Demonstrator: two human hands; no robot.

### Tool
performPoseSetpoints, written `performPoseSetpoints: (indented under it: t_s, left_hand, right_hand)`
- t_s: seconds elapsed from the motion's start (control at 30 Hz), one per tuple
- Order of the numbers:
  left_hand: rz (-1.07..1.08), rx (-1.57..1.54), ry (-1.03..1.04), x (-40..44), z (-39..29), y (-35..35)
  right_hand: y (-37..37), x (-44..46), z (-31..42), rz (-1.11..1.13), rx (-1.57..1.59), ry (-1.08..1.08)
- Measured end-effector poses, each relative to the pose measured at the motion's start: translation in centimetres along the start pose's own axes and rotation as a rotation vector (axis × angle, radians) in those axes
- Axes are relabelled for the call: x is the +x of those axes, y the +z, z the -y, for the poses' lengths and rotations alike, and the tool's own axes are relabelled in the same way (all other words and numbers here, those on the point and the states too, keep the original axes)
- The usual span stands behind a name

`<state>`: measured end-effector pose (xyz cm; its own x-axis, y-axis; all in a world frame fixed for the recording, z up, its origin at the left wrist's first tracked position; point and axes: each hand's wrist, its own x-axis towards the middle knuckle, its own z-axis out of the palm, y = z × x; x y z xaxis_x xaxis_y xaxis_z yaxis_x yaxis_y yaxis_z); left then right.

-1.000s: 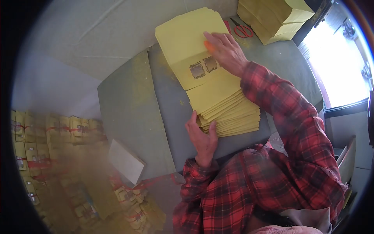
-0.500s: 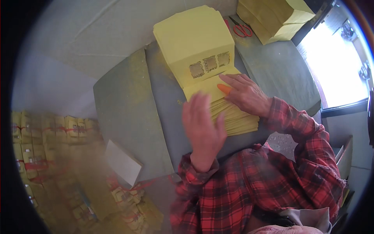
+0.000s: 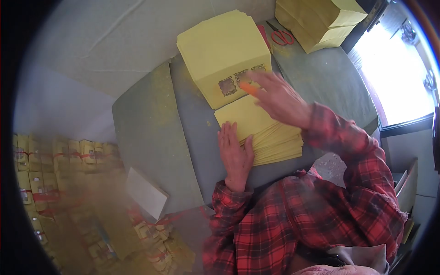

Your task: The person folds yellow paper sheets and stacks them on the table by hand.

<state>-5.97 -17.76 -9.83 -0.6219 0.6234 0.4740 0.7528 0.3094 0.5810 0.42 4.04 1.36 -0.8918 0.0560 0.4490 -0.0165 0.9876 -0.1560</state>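
My left hand (image 3: 236, 153) lies open on the left edge of a fanned stack of folded yellow papers (image 3: 275, 144), fingers stretched out on the top one. My right hand (image 3: 282, 103) hovers over the lower end of a taller stack of yellow sheets (image 3: 224, 43), its fingers stretched out and blurred by motion. An orange finger cover (image 3: 249, 89) sits on one of its fingers. Three dark printed square patches mark the near edge of the top sheet; my right fingers partly hide two of them. Nothing shows held in either hand.
Red-handled scissors (image 3: 282, 37) lie behind the stacks, beside a large yellow-brown paper bundle (image 3: 318, 23). Grey-green sheets (image 3: 146, 137) cover the table's sides. A white block (image 3: 146, 195) lies at the left edge. Several yellow packs tied with red bands (image 3: 46, 156) are at lower left.
My left hand has come down onto the fanned papers. My right hand has moved up and left, from the fanned papers toward the printed patches on the taller stack.
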Motion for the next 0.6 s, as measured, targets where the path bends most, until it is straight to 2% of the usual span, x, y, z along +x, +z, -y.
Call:
performPoseSetpoints:
  t_s: [0.07, 0.1, 0.17, 0.33, 0.43, 0.5, 0.57, 0.6]
  left_hand:
    - [-0.016, -0.025, -0.007, 0.0, -0.3, -0.3]
    - [-0.031, -0.054, -0.015, 0.0, -0.5, -0.5]
    - [-0.061, -0.118, -0.029, 0.0, -0.8, -0.9]
    - [-0.128, -0.153, -0.053, -0.4, -0.7, -1.3]
    - [-0.152, -0.205, -0.101, -0.8, -0.9, -1.2]
    - [-0.168, -0.250, -0.134, -0.9, -0.9, -1.1]
    - [-0.162, -0.259, -0.140, -0.8, -0.8, -1.0]
    - [-0.158, -0.262, -0.145, -0.8, -0.8, -1.0]
  right_hand:
    - [1.7, 4.2, -1.0, -0.246, -0.275, -0.028]
    - [2.9, 5.6, -2.6, -0.250, -0.271, -0.028]
    - [5.4, 7.4, -5.2, -0.396, -0.395, -0.142]
    - [5.4, 4.1, -5.2, -0.374, -0.316, -0.195]
    - [4.5, -1.9, -2.8, -0.268, -0.190, -0.142]
    - [5.4, -6.3, -1.7, -0.106, -0.146, -0.125]
    - [4.5, -7.3, -0.4, 0.229, -0.087, -0.061]
    - [2.7, -5.7, 0.1, 0.229, -0.085, -0.055]
